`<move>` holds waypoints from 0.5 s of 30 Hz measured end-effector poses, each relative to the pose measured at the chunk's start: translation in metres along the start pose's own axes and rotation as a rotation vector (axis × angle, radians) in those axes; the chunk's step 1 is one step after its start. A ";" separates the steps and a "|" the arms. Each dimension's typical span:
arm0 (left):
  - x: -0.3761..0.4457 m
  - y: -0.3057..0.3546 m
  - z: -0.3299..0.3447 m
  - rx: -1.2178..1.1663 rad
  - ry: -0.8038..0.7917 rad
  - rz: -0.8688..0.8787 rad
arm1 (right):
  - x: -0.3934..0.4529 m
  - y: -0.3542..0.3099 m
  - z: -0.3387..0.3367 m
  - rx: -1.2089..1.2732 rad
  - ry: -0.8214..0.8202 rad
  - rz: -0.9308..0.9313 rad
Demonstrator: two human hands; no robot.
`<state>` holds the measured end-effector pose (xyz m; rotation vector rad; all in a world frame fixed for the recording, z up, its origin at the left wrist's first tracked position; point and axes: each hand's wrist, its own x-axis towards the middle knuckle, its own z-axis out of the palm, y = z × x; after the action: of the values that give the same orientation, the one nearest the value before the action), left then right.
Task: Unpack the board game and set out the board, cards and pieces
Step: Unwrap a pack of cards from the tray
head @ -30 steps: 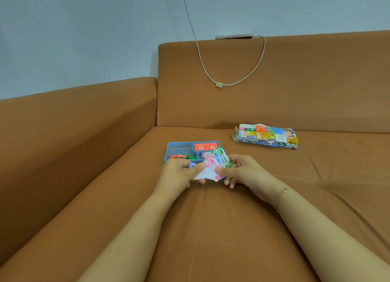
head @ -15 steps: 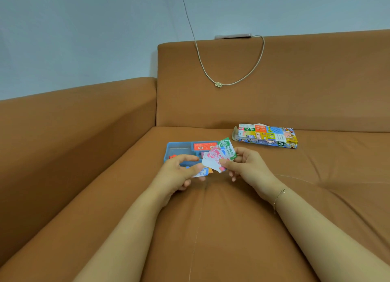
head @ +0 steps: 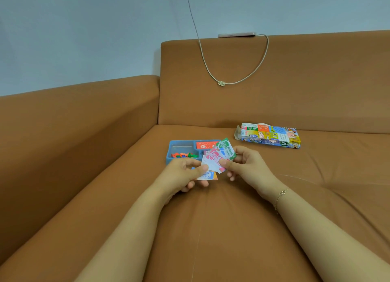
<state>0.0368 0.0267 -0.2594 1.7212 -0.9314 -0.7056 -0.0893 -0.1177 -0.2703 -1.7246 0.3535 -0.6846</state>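
My right hand (head: 247,165) pinches a fanned bundle of play-money notes (head: 219,157), pink, white and green, just above the sofa seat. My left hand (head: 183,174) pinches a smaller set of blue and orange notes (head: 207,175) lower down, its thumb touching the fan's edge. Behind both hands sits a blue plastic tray (head: 175,143) holding small coloured pieces (head: 183,154) in its left compartment and a red card deck (head: 205,145) at the back. The game box (head: 271,136), with the folded colourful board on top, lies to the right near the backrest.
Everything lies on an orange-brown sofa seat (head: 211,229), with the armrest at the left and the backrest behind. A white cable (head: 221,83) hangs down the backrest from a phone (head: 236,35) on its top edge.
The notes were one bundle held by both hands; now they are split, my right hand has lifted the fan up and right, while my left hand keeps a few lower.
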 end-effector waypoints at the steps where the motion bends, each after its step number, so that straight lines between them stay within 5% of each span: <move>1: 0.001 -0.001 0.000 -0.015 0.021 0.003 | 0.000 0.000 0.001 -0.013 -0.021 0.000; 15: 0.003 -0.005 0.003 -0.042 0.107 0.039 | -0.001 -0.003 -0.002 0.064 0.011 0.082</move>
<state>0.0370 0.0237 -0.2657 1.6828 -0.8678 -0.5973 -0.0917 -0.1178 -0.2678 -1.6371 0.4036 -0.6394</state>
